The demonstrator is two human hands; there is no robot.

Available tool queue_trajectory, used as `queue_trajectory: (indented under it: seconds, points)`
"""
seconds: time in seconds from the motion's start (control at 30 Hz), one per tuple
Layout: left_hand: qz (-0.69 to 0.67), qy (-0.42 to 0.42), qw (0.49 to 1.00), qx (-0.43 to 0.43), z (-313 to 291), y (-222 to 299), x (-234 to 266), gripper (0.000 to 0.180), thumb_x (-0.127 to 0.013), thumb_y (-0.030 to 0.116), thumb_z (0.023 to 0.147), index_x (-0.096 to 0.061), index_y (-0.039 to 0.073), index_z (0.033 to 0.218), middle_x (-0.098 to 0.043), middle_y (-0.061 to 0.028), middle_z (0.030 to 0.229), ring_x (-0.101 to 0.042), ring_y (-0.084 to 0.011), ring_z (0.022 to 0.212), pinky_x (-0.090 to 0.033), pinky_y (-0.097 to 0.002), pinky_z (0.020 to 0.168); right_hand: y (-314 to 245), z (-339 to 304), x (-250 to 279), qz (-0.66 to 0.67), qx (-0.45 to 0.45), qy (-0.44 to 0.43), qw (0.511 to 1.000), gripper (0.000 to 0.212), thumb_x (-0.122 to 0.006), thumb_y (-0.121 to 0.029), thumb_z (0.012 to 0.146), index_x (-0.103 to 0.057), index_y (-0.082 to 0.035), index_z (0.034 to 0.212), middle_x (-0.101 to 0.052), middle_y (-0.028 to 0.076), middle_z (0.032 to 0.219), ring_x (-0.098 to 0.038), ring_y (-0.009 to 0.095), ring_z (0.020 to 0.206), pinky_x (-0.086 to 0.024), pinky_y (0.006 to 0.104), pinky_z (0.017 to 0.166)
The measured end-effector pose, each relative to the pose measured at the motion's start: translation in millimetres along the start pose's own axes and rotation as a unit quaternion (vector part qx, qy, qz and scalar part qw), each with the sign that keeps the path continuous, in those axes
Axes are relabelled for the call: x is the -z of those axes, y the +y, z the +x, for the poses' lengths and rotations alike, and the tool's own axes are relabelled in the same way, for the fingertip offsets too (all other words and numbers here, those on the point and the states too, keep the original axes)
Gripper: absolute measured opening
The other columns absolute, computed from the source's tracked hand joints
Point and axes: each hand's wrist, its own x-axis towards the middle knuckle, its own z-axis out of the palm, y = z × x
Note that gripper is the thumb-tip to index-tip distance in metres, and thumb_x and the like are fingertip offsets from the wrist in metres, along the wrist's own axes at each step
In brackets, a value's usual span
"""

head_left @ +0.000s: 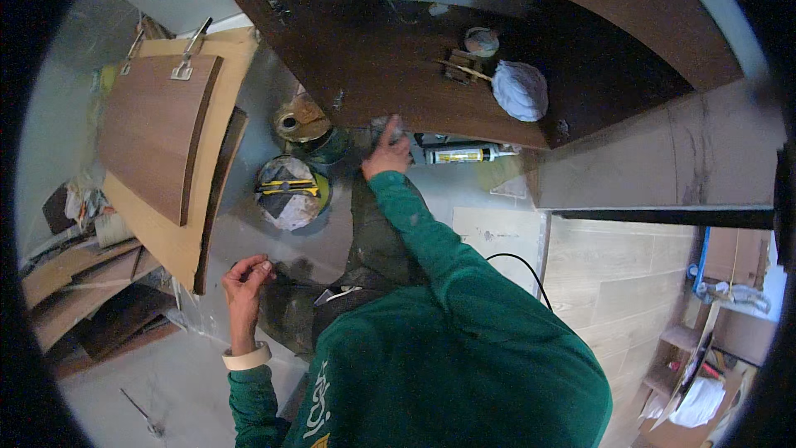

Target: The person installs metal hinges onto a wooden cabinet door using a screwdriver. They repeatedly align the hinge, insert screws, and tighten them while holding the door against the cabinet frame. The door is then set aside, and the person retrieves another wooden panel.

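Note:
My right hand (388,153) reaches to the front edge of a dark brown wooden cabinet (489,108). Its fingers are bent against a small greyish thing at that edge, too unclear to name. Lower left, the thumb and fingers of my left hand (247,278) are pinched together; whatever is between them is too small to tell. A round tub (290,214) with a smeared lid stands between my hands. On that lid lies a yellow and black utility knife (287,188). Just behind it is a stained can (303,124).
Inside the cabinet are a white cloth bundle (520,91), a small round container (482,41) and a wooden stick (464,70). A sealant cartridge (464,154) lies by its edge. Clamped brown panels (157,129) stand at left above wood offcuts (91,282). A black cable (526,265) curves at right.

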Motion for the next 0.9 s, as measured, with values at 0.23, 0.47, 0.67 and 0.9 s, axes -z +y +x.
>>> queue_trajectory:
  seconds: [0.23, 0.47, 0.67, 0.9]
  points:
    - [0.017, 0.020, 1.000, -0.011, -5.2, 14.6, 3.1, 0.026, -0.071, 0.011, 0.082, -0.067, -0.007, 0.100, -0.067, -0.0089, 0.081, -0.063, -0.0155, 0.070, -0.051, -0.0265, 0.070, -33.4, -3.9, -13.9, -0.050, 0.009, -0.022, 0.998, 0.111, -0.072, -0.028, 0.071, 0.003, -0.019, 0.153, -0.043, 0.028, 0.125, -0.046, 0.046, 0.115, -0.042, 0.0505, 0.093]
    - [0.023, -0.029, 0.999, -0.036, 11.3, 2.5, -11.6, 0.028, -0.071, 0.013, 0.081, -0.067, -0.004, 0.102, -0.068, -0.0084, 0.086, -0.063, -0.0152, 0.076, -0.051, -0.0274, 0.071, 174.5, 20.1, 115.3, -0.146, -0.012, 0.050, 0.988, 0.102, -0.066, -0.017, 0.071, -0.008, -0.024, 0.154, -0.045, 0.028, 0.125, -0.050, 0.045, 0.110, -0.043, 0.0500, 0.093]
    - [0.097, -0.112, 0.969, -0.197, 73.0, 13.7, -116.2, 0.041, -0.072, 0.018, 0.080, -0.062, -0.005, 0.112, -0.068, -0.0136, 0.099, -0.064, -0.0206, 0.091, -0.050, -0.0313, 0.082, 276.6, -34.9, 165.2, 0.184, 0.042, 0.175, 0.966, 0.083, -0.061, -0.005, 0.068, -0.031, -0.007, 0.145, -0.052, 0.026, 0.126, -0.054, 0.037, 0.109, -0.044, 0.0417, 0.092]
    - [0.362, -0.138, 0.839, -0.382, 133.8, 42.6, -268.1, 0.078, -0.072, 0.024, 0.073, -0.038, -0.006, 0.137, -0.036, -0.0256, 0.144, -0.037, -0.0419, 0.131, -0.029, -0.0500, 0.109, 318.1, -56.8, 202.3, 0.561, -0.133, 0.149, 0.803, 0.028, -0.060, -0.007, 0.083, -0.066, 0.002, 0.109, -0.067, 0.003, 0.093, -0.058, 0.011, 0.078, -0.047, 0.0251, 0.069]
